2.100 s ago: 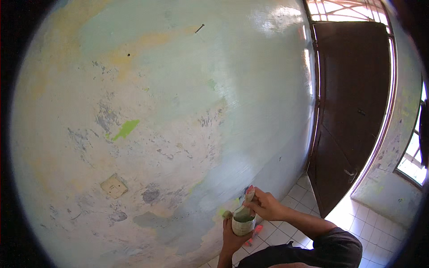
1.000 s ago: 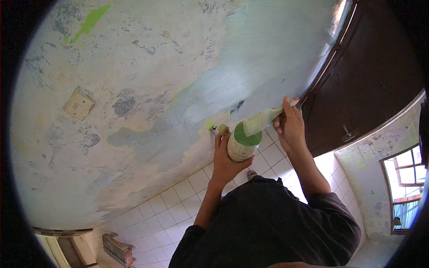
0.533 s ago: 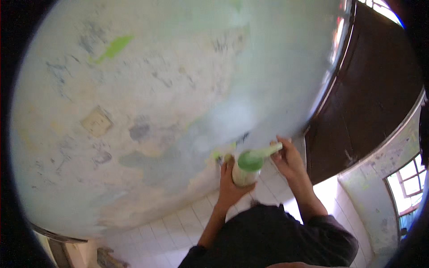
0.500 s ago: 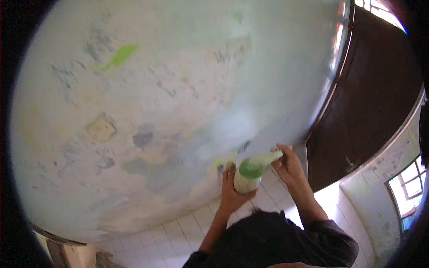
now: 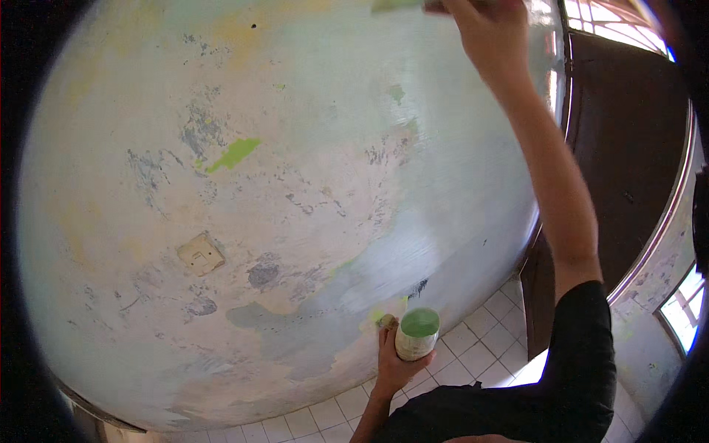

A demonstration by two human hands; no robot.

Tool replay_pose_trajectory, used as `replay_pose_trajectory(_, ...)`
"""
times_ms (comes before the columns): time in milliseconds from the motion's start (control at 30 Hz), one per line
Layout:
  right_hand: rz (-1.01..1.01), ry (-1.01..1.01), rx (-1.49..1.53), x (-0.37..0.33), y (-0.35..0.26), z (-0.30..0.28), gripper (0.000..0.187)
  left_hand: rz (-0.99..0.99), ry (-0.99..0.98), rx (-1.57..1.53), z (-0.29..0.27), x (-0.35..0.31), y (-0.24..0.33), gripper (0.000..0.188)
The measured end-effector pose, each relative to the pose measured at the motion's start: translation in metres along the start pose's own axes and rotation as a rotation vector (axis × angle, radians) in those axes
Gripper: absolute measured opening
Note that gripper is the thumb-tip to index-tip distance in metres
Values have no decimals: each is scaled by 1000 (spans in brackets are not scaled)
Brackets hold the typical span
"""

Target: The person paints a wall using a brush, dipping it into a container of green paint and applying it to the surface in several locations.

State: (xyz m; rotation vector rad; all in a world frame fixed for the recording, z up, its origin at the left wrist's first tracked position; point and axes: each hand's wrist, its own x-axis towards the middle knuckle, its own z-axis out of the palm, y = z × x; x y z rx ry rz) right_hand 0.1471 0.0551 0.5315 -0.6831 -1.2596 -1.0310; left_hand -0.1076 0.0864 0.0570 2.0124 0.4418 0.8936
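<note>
My left hand (image 5: 399, 367) is wrapped round a whitish paint container (image 5: 417, 345), held upright low in front of the wall. Pale green paint (image 5: 421, 322) shows inside its open top. A small brownish thing (image 5: 387, 321) shows at the left fingertips; whether it is held or fixed to the wall I cannot tell. High up at the top edge, my right hand (image 5: 496, 33) is closed on a paintbrush (image 5: 399, 5), its pale green end pointing left at the wall. The picture's edge cuts off part of the brush and of the hand.
A patchy wall (image 5: 317, 162) with grey, yellowish and bright green marks fills most of the view. A cream switch plate (image 5: 200, 253) is set in it. To the right stands a dark brown door (image 5: 620, 140). White floor tiles (image 5: 473, 336) lie below.
My right hand has lifted the paintbrush from the container's mouth up to the top of the wall. The left hand with the container appears slightly lower, and the view has tilted upward.
</note>
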Motion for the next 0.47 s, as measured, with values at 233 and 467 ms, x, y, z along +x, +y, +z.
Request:
replay_pose_trajectory(233, 122, -105, -251, 79, 63, 43, 13, -49, 110, -26, -15, -9, 9, 90)
replay_pose_trajectory(467, -174, 15, -463, 89, 139, 58, 15, -38, 117, 21, -21, -12, 8, 101)
